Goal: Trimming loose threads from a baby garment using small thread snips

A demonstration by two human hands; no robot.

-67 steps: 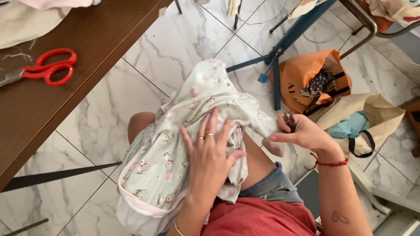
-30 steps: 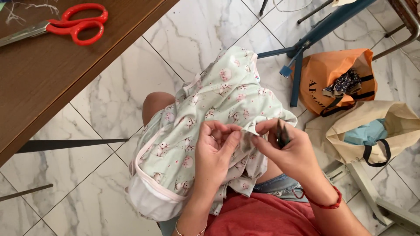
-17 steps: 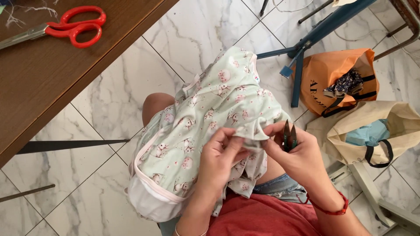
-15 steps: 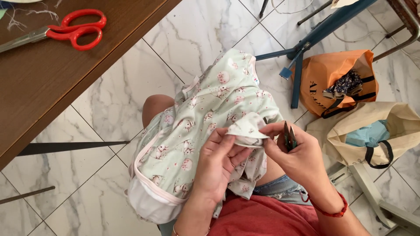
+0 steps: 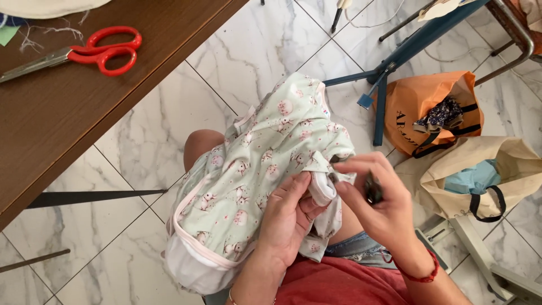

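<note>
- Your left hand (image 5: pixel 291 217) pinches a fold of the pale green printed garment (image 5: pixel 265 164), draped on your lap, frame centre.
- Your right hand (image 5: pixel 375 197) is closed around a small dark tool (image 5: pixel 372 189), held beside that fold.

An orange bag (image 5: pixel 429 104) sits on the floor at about two o'clock. It is a soft, open-topped sack with dark lettering on its side and black straps across its mouth. A dark patterned cloth (image 5: pixel 437 116) is bunched in its opening.

Just beside it, at about three o'clock, lies a beige bag (image 5: pixel 508 164), slumped and open, with a black handle (image 5: pixel 486 203) looping over its lower edge. A light blue bundle (image 5: pixel 473 178) shows inside it. The two bags touch or nearly touch where the beige one's top edge meets the orange one's bottom.

No screens or signs are in view.
</note>
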